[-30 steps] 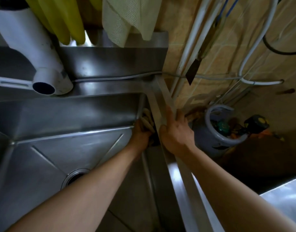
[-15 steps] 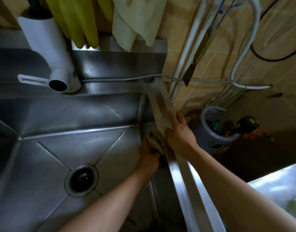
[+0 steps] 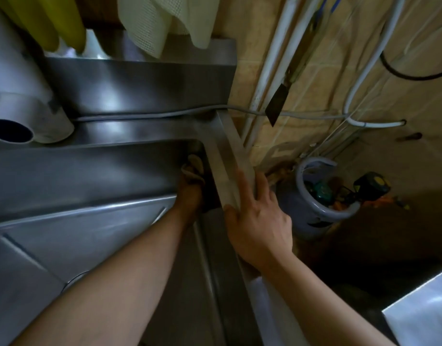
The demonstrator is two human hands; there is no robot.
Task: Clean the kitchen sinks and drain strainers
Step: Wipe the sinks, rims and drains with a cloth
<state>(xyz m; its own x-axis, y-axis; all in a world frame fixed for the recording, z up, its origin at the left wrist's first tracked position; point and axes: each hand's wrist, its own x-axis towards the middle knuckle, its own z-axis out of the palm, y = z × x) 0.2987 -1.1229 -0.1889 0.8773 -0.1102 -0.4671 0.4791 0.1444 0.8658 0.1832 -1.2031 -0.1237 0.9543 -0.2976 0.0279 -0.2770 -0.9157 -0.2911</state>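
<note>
A stainless steel sink fills the left of the view. My left hand is down in its far right corner and grips a beige cloth, which lies against the right wall. My right hand rests on the sink's right rim with its fingers stretched along the metal edge and its thumb on the inner side. Only a sliver of the drain strainer shows past my left forearm.
A white faucet spout hangs over the back ledge at left. Yellow gloves and a mesh cloth hang above. Pipes, hoses and a dark blade line the tiled wall. A grey bucket of tools stands on the floor.
My left hand has slid the cloth up the right wall toward the far corner. The view has tilted, so the drain is now mostly hidden under my forearm.
</note>
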